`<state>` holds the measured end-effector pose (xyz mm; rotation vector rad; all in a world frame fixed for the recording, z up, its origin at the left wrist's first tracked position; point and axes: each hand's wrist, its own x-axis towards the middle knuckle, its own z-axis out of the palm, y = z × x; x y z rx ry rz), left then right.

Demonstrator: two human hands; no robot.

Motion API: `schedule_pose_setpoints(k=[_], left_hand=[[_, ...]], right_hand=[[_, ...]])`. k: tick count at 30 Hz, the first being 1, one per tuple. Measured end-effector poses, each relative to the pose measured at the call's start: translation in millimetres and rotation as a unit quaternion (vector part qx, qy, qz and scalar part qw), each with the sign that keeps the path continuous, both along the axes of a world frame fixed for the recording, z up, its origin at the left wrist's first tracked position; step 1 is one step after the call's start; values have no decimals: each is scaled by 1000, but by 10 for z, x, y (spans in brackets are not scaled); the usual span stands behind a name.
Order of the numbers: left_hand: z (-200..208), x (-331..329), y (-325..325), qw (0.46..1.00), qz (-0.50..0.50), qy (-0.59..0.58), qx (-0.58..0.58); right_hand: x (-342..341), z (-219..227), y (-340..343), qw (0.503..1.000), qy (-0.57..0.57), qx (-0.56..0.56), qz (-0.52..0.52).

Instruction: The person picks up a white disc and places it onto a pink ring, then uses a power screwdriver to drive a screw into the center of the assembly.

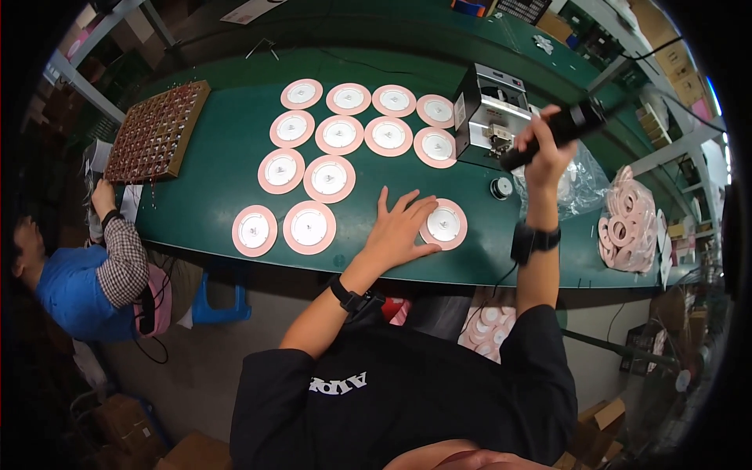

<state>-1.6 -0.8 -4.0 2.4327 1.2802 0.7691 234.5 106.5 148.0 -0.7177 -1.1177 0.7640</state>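
White shirt lettering (340,385) shows; left hand (398,233) splays against disc (446,225), right hand (546,153) grips screwdriver (576,126).

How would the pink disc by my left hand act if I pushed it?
The disc would probably slide rather than tip, since it lies flat on the table. It looks fairly stiff, because its outline shows no sagging or creases. Stood on edge, it might roll, being round.
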Motion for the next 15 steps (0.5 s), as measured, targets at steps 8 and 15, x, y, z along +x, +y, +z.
schedule_pose_setpoints(k=[8,15], left_hand=[[16,12,-23,1000,3,0,-4],[26,8,-33,1000,-2,1,-5]], right_hand=[[-489,-482,-975,995,-12,-1,96],[-630,-643,-1149,990,-44,-17,132]])
